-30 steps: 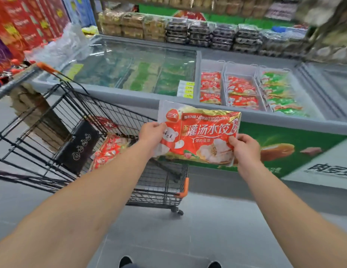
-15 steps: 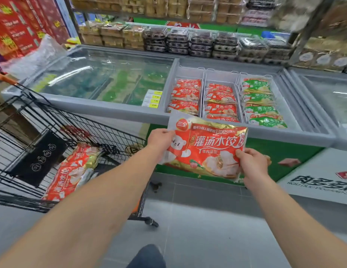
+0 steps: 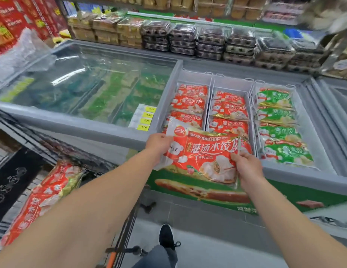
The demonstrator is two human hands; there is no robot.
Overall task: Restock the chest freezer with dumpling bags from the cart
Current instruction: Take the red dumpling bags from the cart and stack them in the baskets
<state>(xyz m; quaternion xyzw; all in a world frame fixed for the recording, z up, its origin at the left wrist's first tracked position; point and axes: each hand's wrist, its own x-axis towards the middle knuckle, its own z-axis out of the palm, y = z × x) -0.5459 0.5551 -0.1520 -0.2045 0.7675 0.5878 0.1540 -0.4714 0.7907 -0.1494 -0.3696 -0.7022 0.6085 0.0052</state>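
I hold one red dumpling bag (image 3: 204,153) flat in front of me, over the front rim of the chest freezer (image 3: 103,130). My left hand (image 3: 159,145) grips its left edge and my right hand (image 3: 246,166) pinches its lower right corner. Behind the bag the freezer's open section shows two columns of red dumpling bags (image 3: 229,111) and one column of green bags (image 3: 278,120) in white bins. More red dumpling bags (image 3: 45,196) lie in the wire cart (image 3: 17,182) at the lower left.
The freezer's left part lies under a shut glass lid (image 3: 81,84) with yellow price tags (image 3: 146,118) at its corner. Shelves of boxed cakes and trays (image 3: 207,39) stand behind the freezer. Red cartons (image 3: 12,22) are stacked at the far left. My shoe (image 3: 166,235) is on the grey floor.
I have stepped closer to the freezer. The bag in both hands has moved forward from beside the cart to over the freezer's front rim, and the cart has slid to my left.
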